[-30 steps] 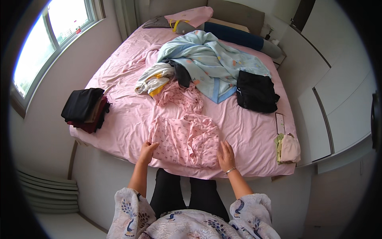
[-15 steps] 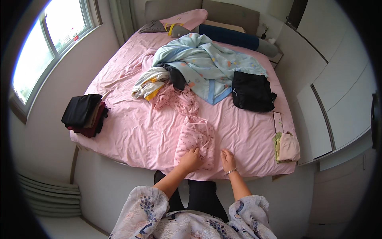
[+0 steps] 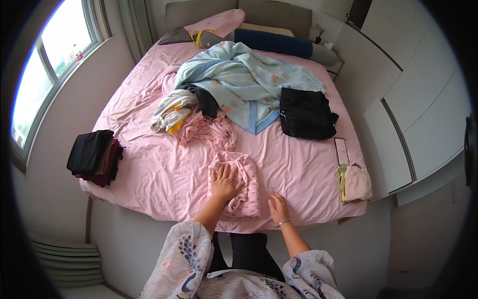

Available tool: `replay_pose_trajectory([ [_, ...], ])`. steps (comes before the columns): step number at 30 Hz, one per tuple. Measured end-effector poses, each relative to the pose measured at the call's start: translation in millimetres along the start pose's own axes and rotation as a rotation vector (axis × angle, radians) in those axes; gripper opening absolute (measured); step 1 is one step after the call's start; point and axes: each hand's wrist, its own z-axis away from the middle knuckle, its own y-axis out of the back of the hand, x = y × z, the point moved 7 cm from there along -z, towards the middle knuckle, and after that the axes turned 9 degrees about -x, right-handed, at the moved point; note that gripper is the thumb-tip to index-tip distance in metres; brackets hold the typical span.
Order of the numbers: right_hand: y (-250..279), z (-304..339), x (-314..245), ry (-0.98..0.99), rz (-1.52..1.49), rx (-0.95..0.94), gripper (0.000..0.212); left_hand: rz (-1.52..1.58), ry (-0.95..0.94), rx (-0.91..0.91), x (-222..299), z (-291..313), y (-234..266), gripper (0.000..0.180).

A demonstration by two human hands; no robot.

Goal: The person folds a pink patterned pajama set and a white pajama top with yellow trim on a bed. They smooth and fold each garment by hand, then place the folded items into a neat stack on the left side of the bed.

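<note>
A folded pink patterned garment (image 3: 247, 192) lies near the bed's front edge, its collar end away from me. Flat on its upper left part rests my left hand (image 3: 225, 183), fingers spread. Just right of the garment, my right hand (image 3: 278, 207) touches the pink sheet with its fingers loosely stretched and holds nothing. Beyond the garment sits a crumpled pink patterned piece of clothing (image 3: 206, 129), beside a white and yellow cloth (image 3: 172, 110) and a dark grey cloth (image 3: 205, 102).
A light blue blanket (image 3: 234, 74) is heaped mid-bed. Folded dark clothes (image 3: 92, 154) are stacked at the left edge. To the right lie black folded clothing (image 3: 307, 114), a phone (image 3: 341, 151) and small folded beige clothes (image 3: 357, 183). A dark blue bolster (image 3: 274, 45) is at the head.
My left hand has opened out and moved up the garment, from gripping its middle to lying flat. The garment's far end is now folded in, making it shorter. The view has shifted slightly.
</note>
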Motion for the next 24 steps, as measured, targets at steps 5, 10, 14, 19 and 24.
replay_pose_trajectory([
  [5, 3.0, 3.7, 4.7, -0.007, -0.044, 0.026, 0.031, 0.189, -0.163, 0.054, 12.3, 35.3, 25.3, 0.057],
  [10, 0.3, -0.5, -15.3, 0.046, -0.033, 0.126, 0.03, 0.033, -0.18, -0.016, 24.8, 106.9, 11.8, 0.056],
  [14, -9.7, -10.6, -40.1, 0.072, -0.017, 0.099, 0.033, -0.036, -0.122, -0.031, 22.2, 113.3, -8.1, 0.057],
  [19, -41.9, -42.0, 11.9, -0.155, -0.512, 0.024, 0.041, 0.623, -0.053, 0.335, -12.1, 139.8, 7.0, 0.063],
  [24, -79.4, -58.8, 23.3, -0.559, -1.048, -0.277, 0.042, 2.097, 0.675, 0.198, -69.4, 159.2, -81.1, 0.044],
])
